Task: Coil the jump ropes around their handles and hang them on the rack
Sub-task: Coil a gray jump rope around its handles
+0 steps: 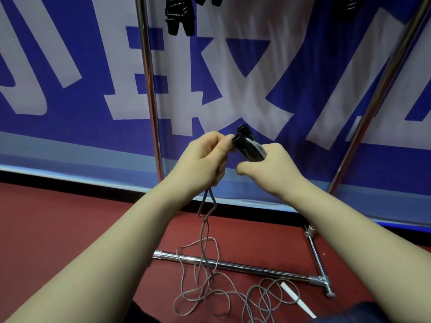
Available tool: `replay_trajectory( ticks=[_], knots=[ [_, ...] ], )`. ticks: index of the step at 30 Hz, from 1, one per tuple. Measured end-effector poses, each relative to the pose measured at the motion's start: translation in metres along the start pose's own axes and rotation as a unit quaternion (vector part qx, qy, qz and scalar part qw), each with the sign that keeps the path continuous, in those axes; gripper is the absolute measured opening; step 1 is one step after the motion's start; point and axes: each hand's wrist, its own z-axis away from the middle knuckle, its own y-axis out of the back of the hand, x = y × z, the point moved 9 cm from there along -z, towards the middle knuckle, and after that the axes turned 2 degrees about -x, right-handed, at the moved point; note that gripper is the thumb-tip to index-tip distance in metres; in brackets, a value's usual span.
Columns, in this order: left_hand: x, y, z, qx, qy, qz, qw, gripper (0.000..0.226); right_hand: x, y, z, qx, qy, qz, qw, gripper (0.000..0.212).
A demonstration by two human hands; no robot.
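Head view showed both bare forearms reaching forward in front of the rack (149,89), whose chrome uprights stood against a blue banner (70,113) with large pale characters. The right hand (272,169) was curled round a pair of black handles (245,143) held side by side, their open ends pointing up and to the left, with a few turns of grey cord (205,252) already lying round them just above the fingers. The left hand (205,157) was closed beside the handle ends, its fingers pinching the cord. From under that hand two strands dropped to the red floor (70,229) and spread into a loose tangle that crossed the rack's base bar. A white tapered piece (296,299) lay on the floor by the tangle. At the top edge, coiled ropes (178,15) with black handles hung from the rack.
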Motion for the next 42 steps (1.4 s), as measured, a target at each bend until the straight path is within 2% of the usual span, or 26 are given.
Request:
replay_trajectory(
  ticks=[3, 6, 8, 10, 13, 15, 17, 20, 23, 25, 28, 30, 32, 34, 37, 39, 42],
  knots=[
    [0.002, 0.008, -0.001, -0.035, -0.008, -0.045, 0.998, 0.02, 0.0, 0.003, -0.001, 0.008, -0.004, 0.011, 1.0, 0.041],
    [0.009, 0.019, -0.002, -0.024, -0.046, -0.14, 0.989, 0.019, 0.002, 0.002, -0.003, 0.012, -0.011, 0.032, 0.999, 0.044],
    [0.008, 0.023, -0.003, 0.017, -0.062, -0.187, 0.98, 0.027, 0.004, 0.003, -0.005, 0.021, -0.014, 0.044, 0.999, 0.045],
    [-0.006, 0.021, -0.004, 0.04, -0.026, -0.216, 0.975, 0.041, 0.008, 0.01, -0.01, 0.046, -0.021, 0.039, 0.998, 0.046],
    [-0.04, -0.003, -0.002, -0.04, 0.068, -0.238, 0.968, 0.047, 0.026, 0.03, -0.016, 0.088, -0.056, 0.076, 0.992, 0.037],
    [-0.049, -0.022, 0.003, -0.103, 0.086, -0.273, 0.953, 0.042, 0.042, 0.044, -0.016, 0.11, -0.089, 0.139, 0.98, 0.023],
    [-0.051, -0.041, 0.012, -0.163, 0.087, -0.316, 0.93, 0.034, 0.055, 0.05, -0.013, 0.107, -0.112, 0.239, 0.959, 0.008],
    [-0.054, -0.058, 0.019, -0.216, 0.08, -0.423, 0.876, 0.019, 0.068, 0.035, -0.012, 0.056, -0.122, 0.34, 0.931, 0.007],
    [-0.049, -0.055, 0.018, -0.216, 0.071, -0.492, 0.84, 0.005, 0.071, 0.014, -0.014, 0.012, -0.11, 0.403, 0.909, 0.01],
    [-0.047, -0.053, 0.019, -0.209, 0.074, -0.529, 0.819, 0.019, 0.07, -0.002, -0.013, -0.019, -0.094, 0.442, 0.892, 0.012],
    [-0.043, -0.052, 0.017, -0.196, 0.029, -0.628, 0.753, 0.011, 0.069, -0.029, -0.007, -0.071, -0.057, 0.506, 0.858, 0.019],
    [-0.04, -0.044, 0.009, -0.171, -0.007, -0.668, 0.724, 0.015, 0.071, -0.046, -0.001, -0.112, -0.034, 0.536, 0.836, 0.023],
    [-0.041, -0.031, 0.001, -0.157, -0.015, -0.662, 0.733, 0.018, 0.069, -0.061, 0.007, -0.15, -0.005, 0.546, 0.824, 0.017],
    [-0.044, -0.019, -0.006, -0.151, -0.009, -0.621, 0.769, 0.016, 0.066, -0.073, 0.015, -0.185, 0.02, 0.55, 0.814, 0.004],
    [-0.054, -0.001, -0.012, -0.163, 0.026, -0.527, 0.833, 0.013, 0.061, -0.086, 0.027, -0.225, 0.051, 0.546, 0.806, 0.015],
    [-0.061, 0.006, -0.012, -0.188, 0.054, -0.45, 0.871, 0.012, 0.054, -0.091, 0.032, -0.239, 0.081, 0.539, 0.803, 0.01],
    [-0.072, 0.006, -0.009, -0.225, 0.105, -0.36, 0.899, 0.009, 0.047, -0.094, 0.038, -0.257, 0.113, 0.527, 0.802, 0.009]
  ],
)
